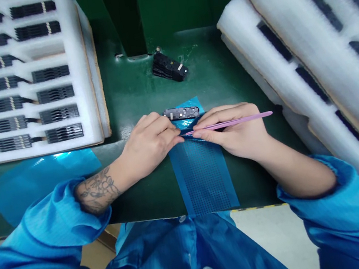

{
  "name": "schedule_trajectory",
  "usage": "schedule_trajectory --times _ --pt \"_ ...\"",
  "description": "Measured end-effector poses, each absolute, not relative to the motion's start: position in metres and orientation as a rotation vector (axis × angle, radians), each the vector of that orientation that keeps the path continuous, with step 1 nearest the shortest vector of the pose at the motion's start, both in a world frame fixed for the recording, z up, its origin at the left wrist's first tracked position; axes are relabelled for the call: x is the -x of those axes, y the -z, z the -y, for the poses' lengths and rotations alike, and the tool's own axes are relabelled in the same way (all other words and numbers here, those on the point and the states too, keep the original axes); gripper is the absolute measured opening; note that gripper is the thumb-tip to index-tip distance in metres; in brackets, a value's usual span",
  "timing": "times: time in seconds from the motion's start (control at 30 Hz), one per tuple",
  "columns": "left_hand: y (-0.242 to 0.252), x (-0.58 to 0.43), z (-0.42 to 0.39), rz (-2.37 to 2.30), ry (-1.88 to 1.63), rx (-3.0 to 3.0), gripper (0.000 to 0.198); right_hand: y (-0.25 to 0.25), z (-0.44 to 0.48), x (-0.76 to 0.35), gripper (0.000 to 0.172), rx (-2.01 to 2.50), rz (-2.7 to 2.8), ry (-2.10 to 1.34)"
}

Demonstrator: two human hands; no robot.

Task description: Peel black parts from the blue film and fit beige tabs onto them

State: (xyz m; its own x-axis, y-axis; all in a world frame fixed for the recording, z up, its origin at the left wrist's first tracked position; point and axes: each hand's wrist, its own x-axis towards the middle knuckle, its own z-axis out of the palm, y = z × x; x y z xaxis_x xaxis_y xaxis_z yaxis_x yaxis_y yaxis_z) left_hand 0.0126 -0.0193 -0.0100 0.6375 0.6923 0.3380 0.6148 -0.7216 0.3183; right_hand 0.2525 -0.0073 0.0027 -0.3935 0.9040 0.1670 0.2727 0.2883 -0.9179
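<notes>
A blue film sheet (204, 176) dotted with rows of tiny dark pieces lies in front of me, its upper part bent and shiny between my hands. At its left edge, the curled fingers of my left hand (153, 141) pinch the film. Pink tweezers (236, 121) are gripped in my right hand (240, 135), their tips pointing left at the bend, close to my left fingertips. Just beyond the fingers lies a small dark phone part (182, 113), like a speaker module, long and narrow. My left fingers partly cover its left end.
Several similar black parts (169, 66) lie stacked farther back on the green bench (138, 95). White foam trays (81, 77) filled with black parts stand at left, and more foam trays (253, 42) lean at right. Another blue sheet (41, 177) lies near my left forearm. A dark post (124, 19) rises behind.
</notes>
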Motion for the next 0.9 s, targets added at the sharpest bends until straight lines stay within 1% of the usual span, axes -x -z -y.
schedule_trajectory --times 0.17,0.27,0.37,0.57,0.73,0.9 --pt "0.007 -0.011 0.02 -1.101 -0.628 -2.724 0.024 -0.002 0.001 -0.258 0.009 1.225 1.57 -1.128" --pt "0.005 -0.01 0.02 -1.112 -0.726 -2.775 0.026 0.001 -0.009 -0.265 0.015 1.312 1.435 -1.067" --pt "0.004 -0.01 0.016 -1.211 -0.838 -2.746 0.026 0.006 -0.014 -0.268 0.019 1.308 1.364 -1.07" --pt "0.008 -0.015 0.006 -1.203 -0.84 -2.714 0.024 0.004 -0.011 -0.263 0.018 1.295 1.421 -1.061" --pt "0.009 -0.015 0.006 -1.196 -0.877 -2.701 0.022 0.003 -0.01 -0.263 0.014 1.291 1.41 -1.082" --pt "0.009 -0.015 0.007 -1.197 -0.865 -2.674 0.023 0.001 -0.011 -0.262 0.015 1.337 1.445 -1.046"
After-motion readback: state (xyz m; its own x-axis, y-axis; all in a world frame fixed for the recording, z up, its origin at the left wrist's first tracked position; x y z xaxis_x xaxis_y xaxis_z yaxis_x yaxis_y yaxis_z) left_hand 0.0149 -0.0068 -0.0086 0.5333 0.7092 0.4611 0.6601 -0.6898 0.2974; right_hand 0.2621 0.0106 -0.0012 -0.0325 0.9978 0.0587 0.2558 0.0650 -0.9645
